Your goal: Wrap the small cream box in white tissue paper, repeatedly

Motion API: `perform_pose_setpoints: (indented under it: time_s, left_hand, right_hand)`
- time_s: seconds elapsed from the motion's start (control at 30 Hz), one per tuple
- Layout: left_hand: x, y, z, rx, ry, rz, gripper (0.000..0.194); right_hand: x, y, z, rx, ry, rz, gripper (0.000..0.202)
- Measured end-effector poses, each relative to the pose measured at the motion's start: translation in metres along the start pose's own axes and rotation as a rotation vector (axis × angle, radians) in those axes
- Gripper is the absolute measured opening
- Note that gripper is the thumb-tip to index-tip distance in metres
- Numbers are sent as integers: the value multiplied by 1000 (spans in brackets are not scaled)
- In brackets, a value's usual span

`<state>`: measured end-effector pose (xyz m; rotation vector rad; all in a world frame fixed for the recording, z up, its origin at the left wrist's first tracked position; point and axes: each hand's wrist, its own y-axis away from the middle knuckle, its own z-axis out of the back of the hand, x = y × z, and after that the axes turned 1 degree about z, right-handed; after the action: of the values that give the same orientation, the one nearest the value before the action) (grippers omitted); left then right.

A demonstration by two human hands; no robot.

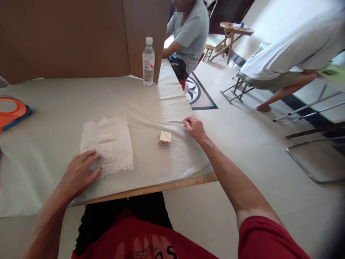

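A thin white sheet of tissue-like paper (114, 142) lies flat and slightly wrinkled on the cloth-covered table (145, 158). Resting on its lower left part is my left hand (82, 172), fingers spread. At the table's right edge, my right hand (194, 127) has its fingers curled together near the cloth; whether they pinch anything is hidden. A small cream box with red print (164, 138) sits between the paper and my right hand, touched by neither.
A capped clear water bottle (148, 63) stands upright before a brown cardboard screen (81, 39). An orange and blue object (13, 111) lies far left. One person (188, 36) sits beyond the screen, another (291, 50) at the right near a small wooden table (237, 29).
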<state>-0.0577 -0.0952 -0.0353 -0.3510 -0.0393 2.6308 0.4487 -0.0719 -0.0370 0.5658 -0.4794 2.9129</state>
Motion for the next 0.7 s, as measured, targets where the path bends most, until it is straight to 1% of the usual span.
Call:
perform_pose_setpoints:
  time_s: [0.07, 0.17, 0.23, 0.3, 0.37, 0.43, 0.47, 0.5, 0.53, 0.57, 0.6, 0.63, 0.67, 0.7]
  left_hand:
    - [-1, -1, 0, -6, -12, -13, 44]
    - [-1, -2, 2, 0, -20, -24, 43]
    - [-1, -2, 3, 4, -10, -26, 41]
    - [-1, -1, 4, 1, 3, -20, 39]
    - [0, 1, 4, 0, 14, -11, 39]
    - [1, 1, 5, 0, 10, -3, 40]
    - [1, 2, 6, 5, 5, -2, 41]
    - [1, 1, 7, 11, 0, -4, 42]
    - [1, 1, 9, 21, -5, -7, 43]
    - [1, 0, 10, 30, -10, -7, 43]
    - [0, 0, 12, 43, -17, -7, 43]
    - [0, -2, 13, 52, -28, -4, 44]
    - [0, -3, 15, 62, -44, -1, 44]
    - [-1, -4, 17, 74, -62, 0, 45]
  right_hand:
    - [-1, 5, 2, -10, -69, -5, 18]
    - [10, 10, 8, -6, -175, -40, 14]
    - [16, 16, 18, -35, -281, -102, 12]
    - [12, 33, 34, -116, -370, -159, 12]
    - [-3, 67, 51, -276, -394, -223, 13]
    - [-25, 118, 63, -494, -355, -342, 14]
    - [-35, 148, 64, -582, -335, -440, 15]
    - [-42, 180, 60, -662, -308, -572, 15]
    - [-44, 211, 51, -700, -287, -735, 15]
    - [-42, 241, 38, -687, -317, -893, 16]
    - [-36, 266, 20, -647, -359, -961, 17]
    - [-25, 286, -1, -600, -411, -995, 19]
    - [-12, 301, -23, -551, -480, -1017, 21]
    - [2, 309, -44, -506, -561, -1029, 23]
